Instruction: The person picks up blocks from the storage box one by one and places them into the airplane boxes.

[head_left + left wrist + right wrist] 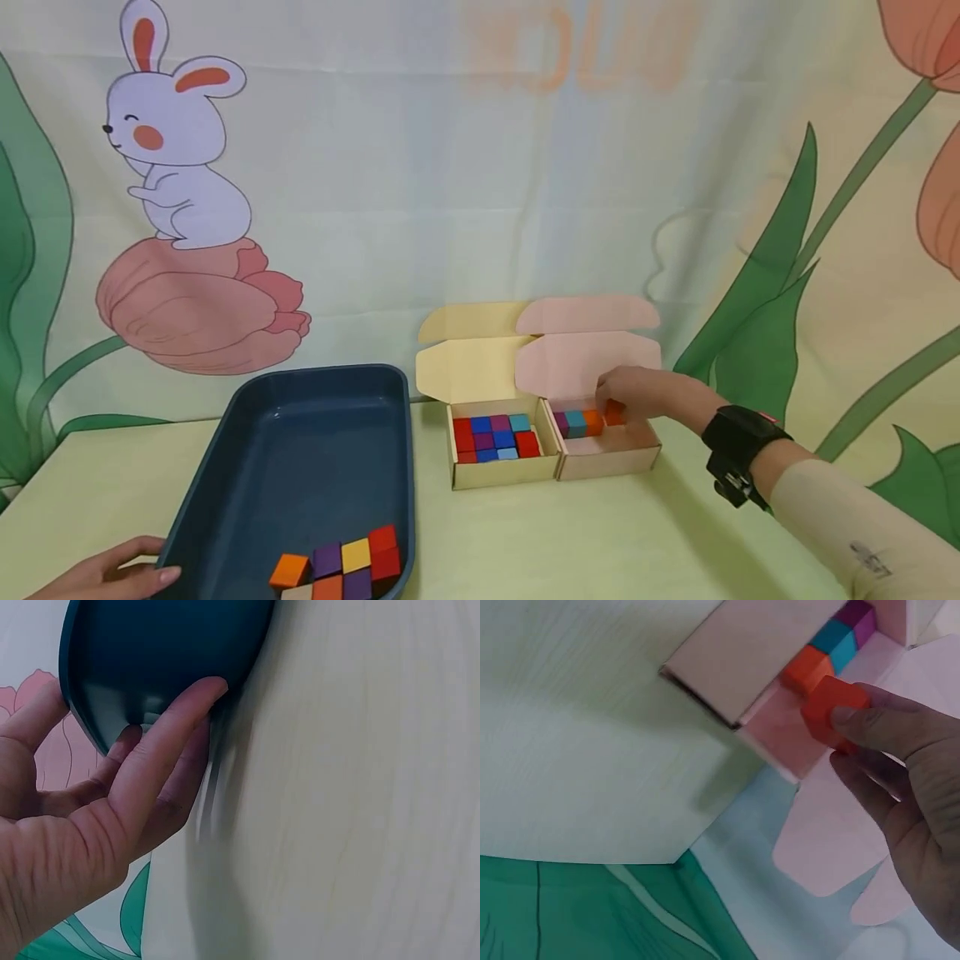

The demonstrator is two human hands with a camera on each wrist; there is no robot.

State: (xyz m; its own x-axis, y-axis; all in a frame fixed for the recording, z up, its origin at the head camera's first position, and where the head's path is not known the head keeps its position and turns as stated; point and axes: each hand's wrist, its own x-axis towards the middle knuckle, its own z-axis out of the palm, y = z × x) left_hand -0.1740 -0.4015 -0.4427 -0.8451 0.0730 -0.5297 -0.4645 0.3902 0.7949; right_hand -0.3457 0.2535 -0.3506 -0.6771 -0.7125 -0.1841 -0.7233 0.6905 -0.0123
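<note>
My right hand point(643, 392) pinches an orange-red cube point(832, 712) between thumb and fingers over the open pink box point(611, 463). In the right wrist view, a purple cube point(856, 619), a teal cube point(834, 643) and an orange cube point(806, 671) stand in a row inside that box, just beside the held cube. At the lower left, my left hand point(112, 573) grips the side of a dark blue tray point(322, 442). The left wrist view has its fingers curled about the tray's wall point(165, 652).
An open yellow box point(504, 476), holding several red, blue and purple cubes, stands against the pink box's left side. Several loose cubes, among them a yellow cube point(356, 554), lie in the tray's near right corner. A printed curtain point(465, 192) hangs behind the table point(540, 542).
</note>
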